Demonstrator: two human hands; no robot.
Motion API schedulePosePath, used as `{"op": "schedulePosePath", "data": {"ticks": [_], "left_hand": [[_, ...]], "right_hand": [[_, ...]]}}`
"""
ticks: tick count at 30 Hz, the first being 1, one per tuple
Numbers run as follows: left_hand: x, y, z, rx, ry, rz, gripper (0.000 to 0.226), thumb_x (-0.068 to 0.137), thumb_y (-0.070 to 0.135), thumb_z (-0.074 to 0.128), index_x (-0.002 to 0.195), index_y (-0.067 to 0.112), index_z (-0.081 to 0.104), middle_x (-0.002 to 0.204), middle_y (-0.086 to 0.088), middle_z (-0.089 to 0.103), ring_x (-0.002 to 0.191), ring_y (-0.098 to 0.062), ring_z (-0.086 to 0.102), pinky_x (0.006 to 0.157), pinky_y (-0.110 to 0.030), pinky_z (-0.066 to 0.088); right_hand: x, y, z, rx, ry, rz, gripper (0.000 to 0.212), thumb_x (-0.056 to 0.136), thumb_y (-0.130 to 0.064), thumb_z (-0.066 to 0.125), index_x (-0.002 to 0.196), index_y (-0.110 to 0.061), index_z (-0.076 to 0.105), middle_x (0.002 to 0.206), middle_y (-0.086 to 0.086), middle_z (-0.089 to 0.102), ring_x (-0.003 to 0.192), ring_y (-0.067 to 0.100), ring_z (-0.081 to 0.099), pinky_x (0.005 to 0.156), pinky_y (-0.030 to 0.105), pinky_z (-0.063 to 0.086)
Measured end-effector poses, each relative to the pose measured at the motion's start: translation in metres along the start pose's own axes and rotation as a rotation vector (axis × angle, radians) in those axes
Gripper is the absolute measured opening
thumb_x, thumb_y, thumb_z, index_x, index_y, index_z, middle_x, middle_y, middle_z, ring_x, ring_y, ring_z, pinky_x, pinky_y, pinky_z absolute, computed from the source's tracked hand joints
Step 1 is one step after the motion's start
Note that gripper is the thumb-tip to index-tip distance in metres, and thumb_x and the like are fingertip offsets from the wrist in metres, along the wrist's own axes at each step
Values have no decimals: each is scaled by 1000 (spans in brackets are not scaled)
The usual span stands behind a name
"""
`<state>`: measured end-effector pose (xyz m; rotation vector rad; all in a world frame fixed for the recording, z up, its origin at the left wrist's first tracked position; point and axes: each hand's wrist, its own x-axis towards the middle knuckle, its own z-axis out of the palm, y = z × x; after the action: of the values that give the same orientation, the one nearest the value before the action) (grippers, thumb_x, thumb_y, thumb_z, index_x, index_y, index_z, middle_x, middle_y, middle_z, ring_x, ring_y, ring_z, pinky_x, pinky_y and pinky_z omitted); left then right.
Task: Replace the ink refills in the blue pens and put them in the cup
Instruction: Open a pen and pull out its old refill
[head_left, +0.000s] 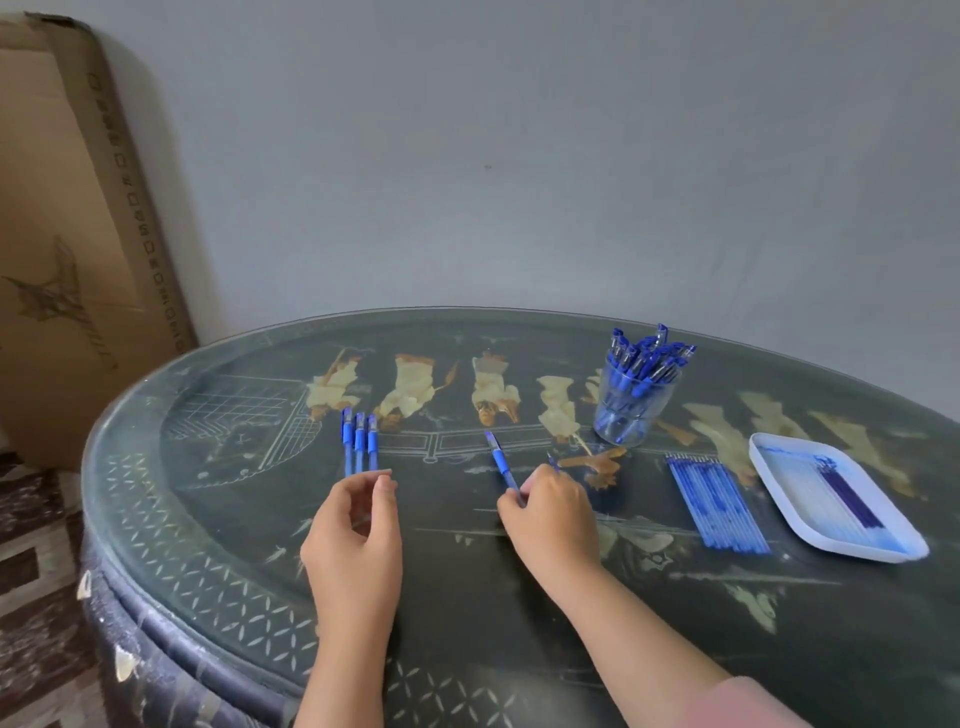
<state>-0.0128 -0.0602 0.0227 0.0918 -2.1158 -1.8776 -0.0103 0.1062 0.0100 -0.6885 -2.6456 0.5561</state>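
Head view: nearest us, our left hand (353, 525) hovers over the worktop (208, 545). Its fingers (387, 488) are loosely curled, thumb and forefinger apart, with nothing visible between them. Our right hand (550, 514) lies beside it, fingers clamped on a blue pen (500, 457) whose far end points away and slightly left of them. A small blue tip (552, 460) shows just past the right knuckles; we cannot tell what it belongs to. Just beyond the left fingers, three blue pens (359, 441) lie side by side. To the right of the right fingers lies a row of blue refills (719, 506), and farther right a white tray (779, 467) holding more. Beyond the right fingers a clear cup (631, 415) stands upright, full of blue pens. Far left, a cardboard box (62, 234) leans against the wall (519, 156).
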Motion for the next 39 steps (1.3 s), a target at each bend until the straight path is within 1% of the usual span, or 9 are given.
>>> {"op": "schedulePosePath", "data": {"ticks": [8,11,14,17,20,27,31,35,39], "left_hand": [[-30,15,14,99,-232,119,11,94,20,61,90,26,69,85,10,71,83,2,64,69,-7,42],[-53,20,26,82,-365,110,12,93,20,63,90,30,70,81,17,72,81,6,64,71,-6,45],[-68,26,34,-24,-479,31,19,91,31,63,109,30,66,91,16,74,86,1,69,82,-20,52],[-73,27,35,-174,-536,-60,29,88,30,62,117,29,62,94,4,75,87,-15,72,80,-30,56],[-77,23,36,-116,-555,5,12,90,16,66,98,22,72,87,-1,75,88,-24,71,82,-32,56],[-82,20,39,-68,-624,61,18,90,12,65,104,23,71,89,-1,75,79,-17,71,79,-23,55],[-81,12,41,-42,-635,84,13,89,6,65,94,16,71,84,-1,74,77,-19,70,76,-23,56],[-84,13,43,53,-632,224,19,92,1,61,87,19,65,73,-9,68,59,-6,61,64,-10,45],[-84,8,46,155,-617,388,28,95,3,57,81,27,58,70,-3,61,63,-10,57,63,-10,41]], "right_hand": [[-42,45,-36,236,150,-46,16,90,-29,62,79,-18,56,75,-6,55,79,14,52,68,28,46],[-68,64,-50,351,142,-108,15,89,-27,66,79,-24,55,76,-11,54,78,8,52,68,17,42],[-89,85,-63,399,104,-211,12,89,-24,67,84,-26,56,83,-15,54,85,5,52,72,9,40],[-95,103,-69,385,51,-271,10,93,-21,63,89,-26,55,88,-17,53,90,4,51,75,13,41],[-97,116,-71,406,26,-277,16,95,-14,58,93,-28,51,88,-18,54,87,7,53,73,17,42],[-95,126,-68,427,-4,-337,25,97,-22,45,115,-31,60,102,-25,52,101,0,50,89,11,36],[-91,123,-70,362,73,-385,31,93,-48,47,114,-37,67,79,-21,45,80,2,48,79,19,40],[-84,124,-65,308,220,-396,22,92,-38,51,98,-32,70,73,-16,51,70,8,46,67,33,45],[-84,124,-62,230,305,-439,18,92,-32,51,94,-30,69,70,-13,51,67,10,38,62,33,40]]}}
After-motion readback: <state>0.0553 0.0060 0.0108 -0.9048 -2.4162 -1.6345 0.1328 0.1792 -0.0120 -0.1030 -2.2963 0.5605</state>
